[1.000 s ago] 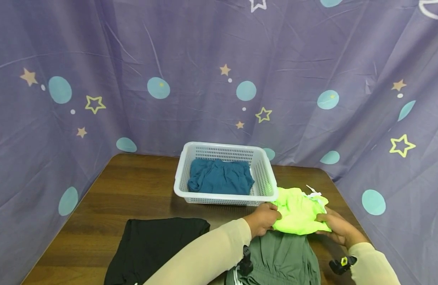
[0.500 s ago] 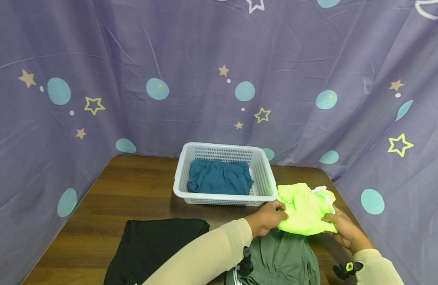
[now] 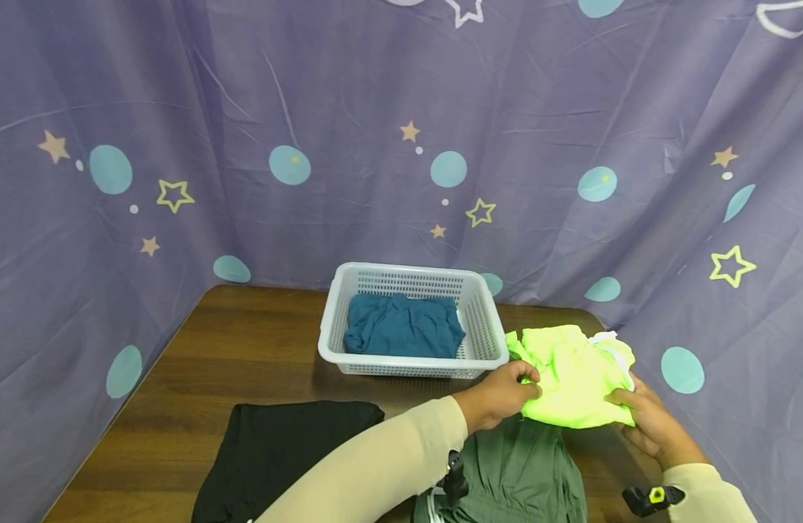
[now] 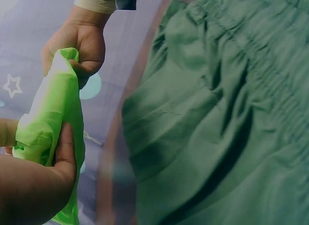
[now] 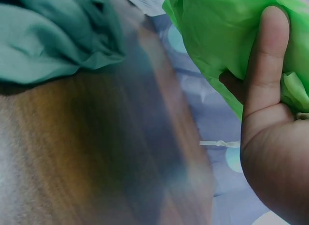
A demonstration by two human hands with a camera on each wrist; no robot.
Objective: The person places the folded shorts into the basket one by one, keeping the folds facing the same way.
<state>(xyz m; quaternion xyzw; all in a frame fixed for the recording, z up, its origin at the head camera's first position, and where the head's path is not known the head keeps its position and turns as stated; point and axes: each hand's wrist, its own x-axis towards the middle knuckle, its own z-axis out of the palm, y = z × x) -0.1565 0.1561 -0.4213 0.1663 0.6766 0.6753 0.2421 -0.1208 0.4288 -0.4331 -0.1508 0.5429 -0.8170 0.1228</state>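
Note:
A folded neon yellow-green garment point(image 3: 574, 381), with white trim and a white cord at its far right corner, is held between my two hands. My left hand point(image 3: 499, 396) pinches its near left side, thumb on top. At the right edge, my right hand point(image 3: 653, 421) grips it, the thumb point(image 5: 270, 56) flat over the cloth and the fingers mostly hidden beneath. Below the bundle lie dark green elastic-waist shorts point(image 3: 515, 472), partly covered by my left forearm; their gathered waistband point(image 4: 231, 51) shows in the left wrist view.
Beyond my hands stands a white perforated basket point(image 3: 411, 363) holding a folded blue garment point(image 3: 404, 327). A black folded garment point(image 3: 290, 443) lies at the left on the wooden table point(image 3: 245, 341). A purple patterned curtain point(image 3: 362, 94) hangs around the table's back and sides.
Both hands have moved right with the yellow-green garment, shifting it away from the basket's corner. Its far edge has risen a little. The other clothes and the basket have stayed put.

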